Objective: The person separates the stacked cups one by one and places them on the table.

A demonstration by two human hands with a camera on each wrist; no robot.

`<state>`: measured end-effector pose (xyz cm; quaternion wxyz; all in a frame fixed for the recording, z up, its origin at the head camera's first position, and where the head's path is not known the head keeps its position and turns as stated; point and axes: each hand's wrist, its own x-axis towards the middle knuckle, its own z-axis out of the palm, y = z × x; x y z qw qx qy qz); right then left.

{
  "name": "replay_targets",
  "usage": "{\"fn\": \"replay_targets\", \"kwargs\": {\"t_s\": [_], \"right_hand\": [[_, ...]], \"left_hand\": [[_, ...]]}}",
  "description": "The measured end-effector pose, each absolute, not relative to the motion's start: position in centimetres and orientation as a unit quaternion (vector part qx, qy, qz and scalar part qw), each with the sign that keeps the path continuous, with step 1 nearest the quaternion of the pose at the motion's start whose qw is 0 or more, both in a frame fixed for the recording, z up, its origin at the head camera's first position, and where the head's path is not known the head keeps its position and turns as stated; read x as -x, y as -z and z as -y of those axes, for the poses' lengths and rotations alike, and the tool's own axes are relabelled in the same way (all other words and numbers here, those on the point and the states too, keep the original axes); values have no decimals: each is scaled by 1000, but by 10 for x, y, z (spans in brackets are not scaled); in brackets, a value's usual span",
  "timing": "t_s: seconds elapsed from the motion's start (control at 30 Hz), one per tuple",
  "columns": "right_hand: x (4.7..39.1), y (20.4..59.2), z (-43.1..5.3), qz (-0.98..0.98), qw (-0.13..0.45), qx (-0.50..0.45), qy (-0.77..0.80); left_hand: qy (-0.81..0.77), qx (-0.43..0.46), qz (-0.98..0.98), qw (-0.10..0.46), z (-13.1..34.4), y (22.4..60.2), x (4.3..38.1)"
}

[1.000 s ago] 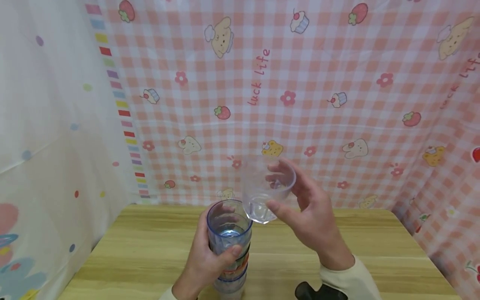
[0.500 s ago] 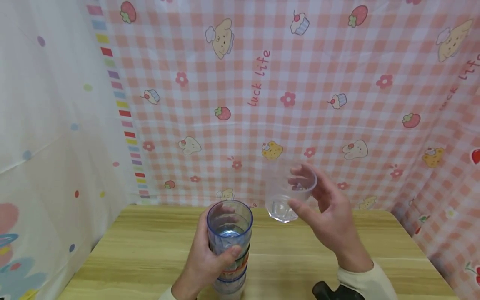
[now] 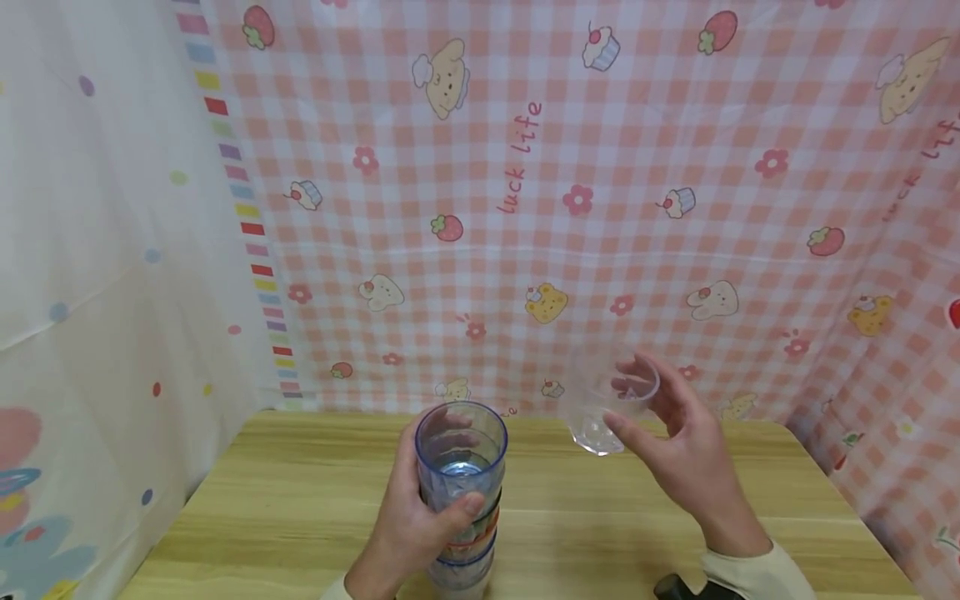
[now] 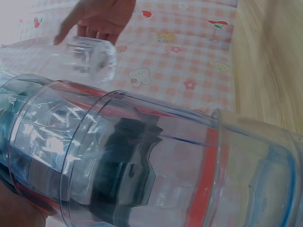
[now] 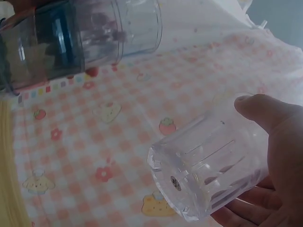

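Note:
A tall stack of nested see-through cups (image 3: 463, 550) stands upright near the table's front in the head view, its top cup (image 3: 461, 446) rimmed in blue. My left hand (image 3: 420, 508) grips the stack near its top, thumb across the front. In the left wrist view the stacked cups (image 4: 128, 156) fill the foreground, with teal and red bands. To the right, my right hand (image 3: 686, 450) holds a clear faceted cup (image 3: 603, 408) in the air, tilted, thumb and fingers around its rim side. The right wrist view shows the clear cup's (image 5: 208, 165) base turned toward the camera.
A wood-grain table (image 3: 300, 500) spans the area below. Behind it hangs a pink checked cloth (image 3: 480, 167) with cartoon prints, and a white dotted cloth (image 3: 112, 292) is on the left. A black strap piece (image 3: 693, 587) sits at my right wrist.
My right hand has carried the clear cup to the right and slightly down, away from the stack. My left hand has kept its grip and place on the stacked cups.

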<state>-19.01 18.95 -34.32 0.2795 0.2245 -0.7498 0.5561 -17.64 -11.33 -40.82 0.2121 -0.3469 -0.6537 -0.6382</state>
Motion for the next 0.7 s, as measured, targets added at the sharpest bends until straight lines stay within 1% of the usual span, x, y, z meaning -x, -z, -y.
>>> {"fn": "replay_targets", "kwargs": {"t_s": [0.7], "right_hand": [[198, 374, -218, 796, 251, -136, -534]], "left_hand": [[646, 339, 650, 213, 111, 409, 176]]}}
